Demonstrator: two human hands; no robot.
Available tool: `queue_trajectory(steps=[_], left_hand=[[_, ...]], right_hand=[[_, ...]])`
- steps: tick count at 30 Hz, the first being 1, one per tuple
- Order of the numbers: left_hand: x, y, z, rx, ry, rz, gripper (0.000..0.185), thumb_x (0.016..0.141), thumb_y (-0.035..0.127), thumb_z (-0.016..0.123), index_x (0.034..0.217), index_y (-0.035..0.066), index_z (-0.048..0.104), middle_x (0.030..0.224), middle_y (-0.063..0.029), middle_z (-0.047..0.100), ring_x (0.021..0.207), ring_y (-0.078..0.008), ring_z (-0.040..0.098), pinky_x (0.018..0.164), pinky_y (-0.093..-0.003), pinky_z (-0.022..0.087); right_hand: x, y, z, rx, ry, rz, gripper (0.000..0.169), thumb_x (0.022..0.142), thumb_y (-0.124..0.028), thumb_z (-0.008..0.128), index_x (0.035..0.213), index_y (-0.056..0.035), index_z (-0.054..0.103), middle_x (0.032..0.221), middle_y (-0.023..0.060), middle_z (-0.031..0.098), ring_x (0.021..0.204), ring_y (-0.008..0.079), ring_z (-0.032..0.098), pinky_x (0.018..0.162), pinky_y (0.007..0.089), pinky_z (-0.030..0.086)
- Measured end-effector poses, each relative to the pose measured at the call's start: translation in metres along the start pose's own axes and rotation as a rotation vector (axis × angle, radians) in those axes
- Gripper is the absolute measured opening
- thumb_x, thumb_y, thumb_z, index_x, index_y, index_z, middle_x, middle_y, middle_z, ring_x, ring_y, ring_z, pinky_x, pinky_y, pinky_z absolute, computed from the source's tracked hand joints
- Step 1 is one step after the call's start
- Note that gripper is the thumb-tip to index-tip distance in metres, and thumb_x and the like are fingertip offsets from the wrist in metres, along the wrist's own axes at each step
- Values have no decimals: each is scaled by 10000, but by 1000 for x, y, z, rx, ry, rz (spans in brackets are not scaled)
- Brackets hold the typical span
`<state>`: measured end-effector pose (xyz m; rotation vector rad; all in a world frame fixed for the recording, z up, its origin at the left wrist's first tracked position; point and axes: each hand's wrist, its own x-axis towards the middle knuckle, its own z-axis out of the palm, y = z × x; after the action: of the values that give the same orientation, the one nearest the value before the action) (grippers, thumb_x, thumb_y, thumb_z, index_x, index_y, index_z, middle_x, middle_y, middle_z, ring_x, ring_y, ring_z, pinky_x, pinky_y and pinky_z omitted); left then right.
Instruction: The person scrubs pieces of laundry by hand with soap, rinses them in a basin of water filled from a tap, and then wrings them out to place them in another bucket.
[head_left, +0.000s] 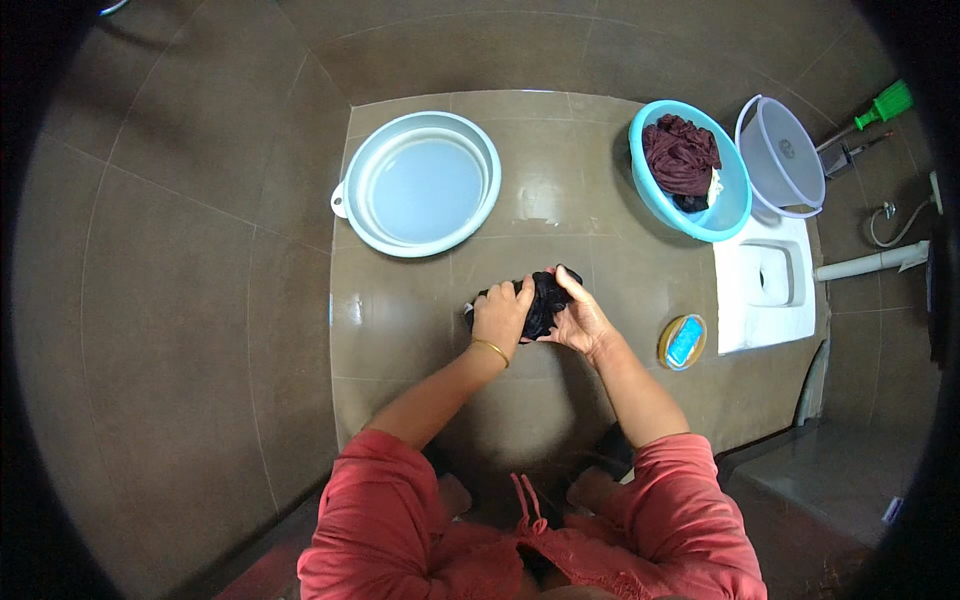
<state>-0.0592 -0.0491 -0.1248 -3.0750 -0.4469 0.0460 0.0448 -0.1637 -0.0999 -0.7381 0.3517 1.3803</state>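
Observation:
A bunched black cloth (541, 311) is held between my two hands, in front of me at the middle of the view. My left hand (501, 319), with a gold-coloured bangle at the wrist, grips its left side from above. On the other side my right hand (581, 319) holds the cloth with the thumb on top and the fingers partly hidden beneath it. A small pale bit shows at the cloth's left end. Beyond my hands to the left stands a round light-blue basin (427, 187) with what looks like water inside.
A turquoise tub (731, 217) at the back right holds maroon cloth (681, 154) and other pieces. Behind it is a tilted pale bucket (787, 161). A white squat toilet (802, 315) lies at right, near a blue soap bar (684, 342) in a dish. Tiled walls (180, 285) enclose the floor.

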Motion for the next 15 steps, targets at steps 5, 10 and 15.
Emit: queue_trajectory(steps=[5, 10, 15], left_hand=[[4, 14, -2, 81, 158, 141, 458, 809, 184, 545, 1262, 158, 484, 973, -59, 531, 834, -183, 506, 679, -324, 409], [12, -1, -32, -1408, 210, 12, 961, 708, 100, 683, 1454, 66, 77, 1346, -193, 417, 1251, -354, 407, 1020, -433, 337], [36, -40, -46, -2269, -360, -874, 951, 728, 710, 570, 1377, 61, 322, 1248, -191, 474, 1153, -343, 469, 947, -521, 389]], right_hand=[[26, 11, -19, 37, 234, -43, 421, 702, -383, 791, 976, -126, 600, 969, 34, 631, 886, 202, 610, 776, 410, 517], [3, -30, 26, -422, 357, -658, 323, 682, -136, 792, 907, -88, 566, 883, 17, 577, 794, 148, 566, 712, 287, 462], [-42, -80, 60, -1222, 130, -1176, 289, 682, -51, 753, 886, -47, 548, 949, 83, 597, 983, 205, 573, 854, 346, 453]])
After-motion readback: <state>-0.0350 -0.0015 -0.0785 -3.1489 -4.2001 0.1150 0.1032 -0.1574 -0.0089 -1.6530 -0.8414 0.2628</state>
